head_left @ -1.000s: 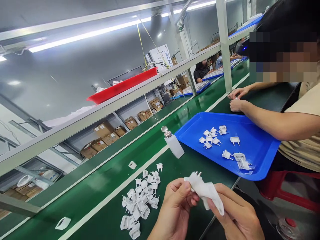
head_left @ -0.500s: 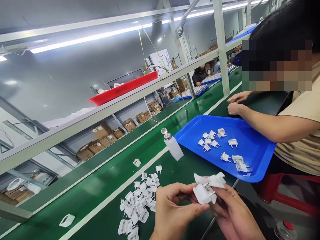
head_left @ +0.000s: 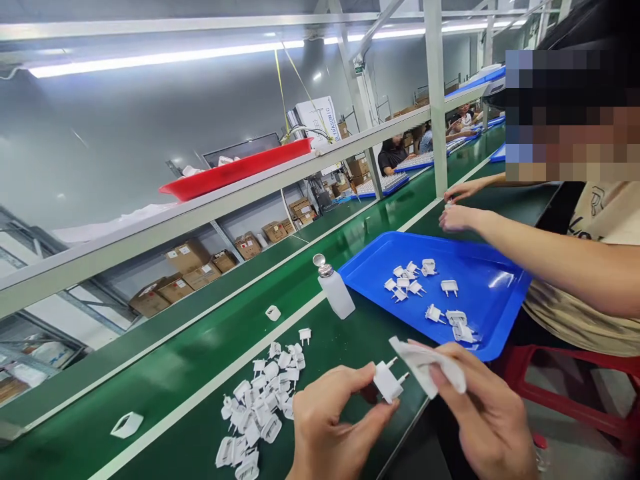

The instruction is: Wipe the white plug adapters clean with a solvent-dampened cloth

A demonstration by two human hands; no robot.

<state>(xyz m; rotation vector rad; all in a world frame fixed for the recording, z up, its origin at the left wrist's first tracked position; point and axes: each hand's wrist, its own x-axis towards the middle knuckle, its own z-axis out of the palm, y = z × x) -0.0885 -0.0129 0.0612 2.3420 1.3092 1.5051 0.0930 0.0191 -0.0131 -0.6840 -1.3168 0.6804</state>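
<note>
Between thumb and fingers, my left hand (head_left: pixel 333 417) grips a white two-pin plug housing (head_left: pixel 388 381), its metal pins pointing right. My right hand (head_left: pixel 487 407) pinches a folded white wipe (head_left: pixel 435 370), held just right of the pins and apart from them. To the left of my left hand lies a loose pile of similar white plug housings (head_left: pixel 260 400) on the green work surface. Beyond my hands, a blue tray (head_left: pixel 373 257) carries several more housings. A white bottle with a metal pump top (head_left: pixel 336 293) stands at the tray's left corner.
Two white pieces lie on the belt (head_left: pixel 200 340), one a hollow white shell (head_left: pixel 127 425). Across the table, a co-worker's arms (head_left: pixel 540 247) reach past the blue tray. A shelf rail with a red tray (head_left: pixel 240 172) runs above the belt. A red stool (head_left: pixel 575 387) stands at right.
My hands have moved apart. The wipe, earlier against the plug housing, is now off it in my right hand, leaving the pins bare. The view has shifted slightly.
</note>
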